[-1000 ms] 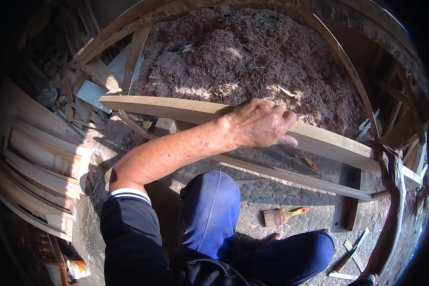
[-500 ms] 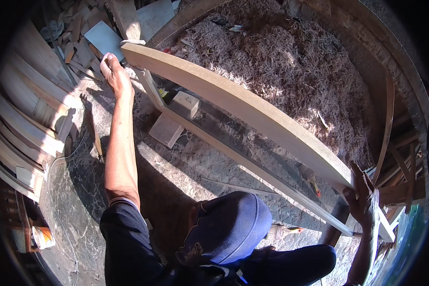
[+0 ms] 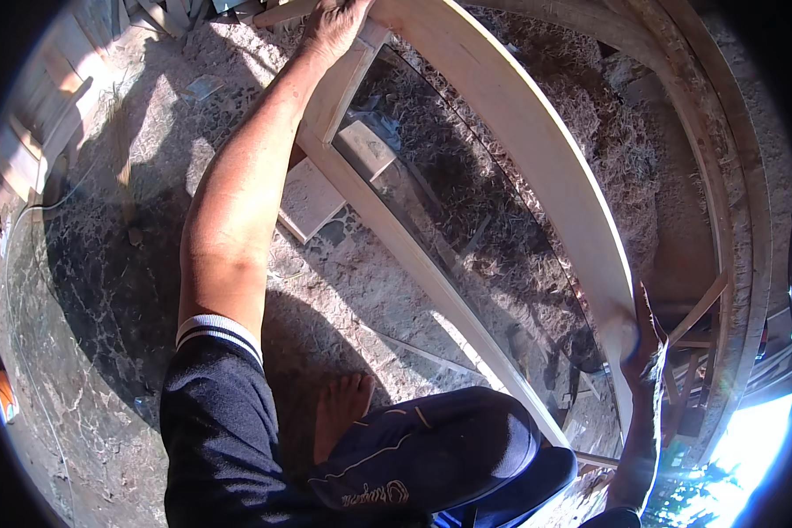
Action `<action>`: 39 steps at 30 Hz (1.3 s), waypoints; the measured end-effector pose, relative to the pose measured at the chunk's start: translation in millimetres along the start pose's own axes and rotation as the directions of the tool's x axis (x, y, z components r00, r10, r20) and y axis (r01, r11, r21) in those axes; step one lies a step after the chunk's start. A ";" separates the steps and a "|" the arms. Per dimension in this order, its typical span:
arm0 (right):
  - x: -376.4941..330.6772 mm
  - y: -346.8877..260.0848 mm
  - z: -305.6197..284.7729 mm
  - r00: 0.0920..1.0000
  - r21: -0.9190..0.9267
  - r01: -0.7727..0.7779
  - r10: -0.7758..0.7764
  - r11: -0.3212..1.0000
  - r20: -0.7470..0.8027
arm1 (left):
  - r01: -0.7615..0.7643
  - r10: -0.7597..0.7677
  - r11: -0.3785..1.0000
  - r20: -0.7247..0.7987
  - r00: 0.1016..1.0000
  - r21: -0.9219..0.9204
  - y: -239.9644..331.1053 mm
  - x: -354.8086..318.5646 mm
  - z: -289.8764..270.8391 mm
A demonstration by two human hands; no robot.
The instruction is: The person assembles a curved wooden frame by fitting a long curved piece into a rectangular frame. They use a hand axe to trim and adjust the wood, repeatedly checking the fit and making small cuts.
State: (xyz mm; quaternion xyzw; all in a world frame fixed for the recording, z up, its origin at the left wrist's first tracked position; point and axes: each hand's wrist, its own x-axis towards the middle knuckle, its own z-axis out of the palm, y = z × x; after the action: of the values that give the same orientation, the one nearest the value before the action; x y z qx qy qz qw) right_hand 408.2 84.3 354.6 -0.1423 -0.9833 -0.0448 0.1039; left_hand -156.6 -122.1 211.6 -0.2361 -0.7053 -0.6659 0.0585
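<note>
A long pale wooden plank (image 3: 537, 150) runs from the top middle down to the lower right. My left hand (image 3: 334, 25) is stretched out to the top and closed on the plank's far end. At the lower right, my right hand (image 3: 647, 352) grips the plank's near end. Below the plank, a thinner wooden strip (image 3: 414, 260) lies on the stone floor (image 3: 106, 290). My bare foot (image 3: 339, 409) and my bent knee in blue trousers (image 3: 431, 453) are near the bottom.
Two small wooden blocks (image 3: 365, 145) and a flat square slab (image 3: 312, 201) lie beside the strip. A heap of wood shavings (image 3: 612, 150) fills the right. A curved wooden frame (image 3: 735, 185) rims the right side. Stacked boards (image 3: 22, 150) stand at the left.
My left hand went from the plank's middle to its far end, and my right hand took the other end. The plank has swung round in view.
</note>
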 end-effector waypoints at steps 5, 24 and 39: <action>-6.9 39.8 7.0 0.989 -0.069 -0.098 0.105 0.993 0.100 | -0.145 0.144 0.981 -0.022 0.989 -0.128 -12.4 11.4 23.9; -26.9 162.1 17.8 0.895 -0.169 -0.439 0.413 0.883 -0.168 | 0.101 0.003 0.963 0.379 0.925 -0.252 -14.4 13.2 66.0; 1.4 -2.1 10.1 0.979 -0.095 -0.200 0.203 0.975 0.026 | 0.336 -0.306 0.876 0.140 0.942 -0.347 -38.4 41.1 14.5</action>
State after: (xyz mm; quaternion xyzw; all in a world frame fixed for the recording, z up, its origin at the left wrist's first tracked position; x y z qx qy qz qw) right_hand 404.4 83.9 344.9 -0.2466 -0.9624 -0.0765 0.0840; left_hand -205.2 -97.7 191.3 -0.1494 -0.6001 -0.7757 -0.1261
